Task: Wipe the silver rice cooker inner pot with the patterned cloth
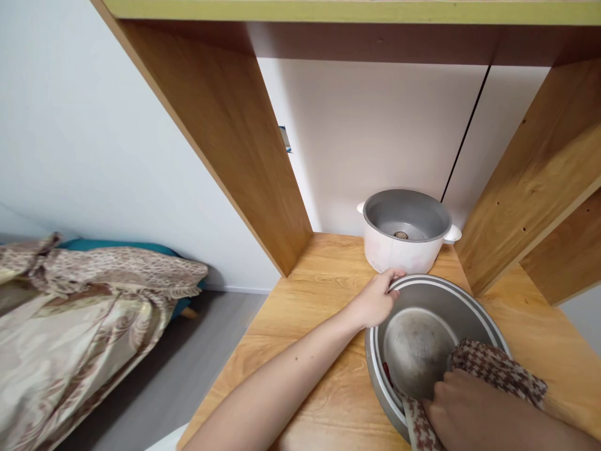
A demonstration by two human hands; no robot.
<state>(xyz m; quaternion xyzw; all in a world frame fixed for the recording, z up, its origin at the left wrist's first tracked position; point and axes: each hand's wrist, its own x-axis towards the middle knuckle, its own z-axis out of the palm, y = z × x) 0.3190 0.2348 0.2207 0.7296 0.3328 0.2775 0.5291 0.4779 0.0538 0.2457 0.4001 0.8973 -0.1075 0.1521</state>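
A round grey metal pot (451, 299) with a wide pale rim is on the wooden surface, its opening facing me. My left hand (381, 297) grips the rim at the upper left, thumb and fingers closed over the edge. Inside the pot, my right hand (462, 401) is closed around a brown-and-white patterned cloth (500, 369) that lies against the lower wall. One end of the cloth hangs over the near rim. A small dark red spot shows at the pot's left inner side. Just behind stands a white rice cooker body (399, 250), lidless, with a round metal piece in its floor.
Wooden upright panels (220, 119) flank the surface, and a shelf with a yellow-green edge (347, 11) crosses above. A wooden tabletop (291, 319) extends under the pot. At left, patterned fabric (103, 313) covers a teal piece of furniture beside the grey floor (206, 332).
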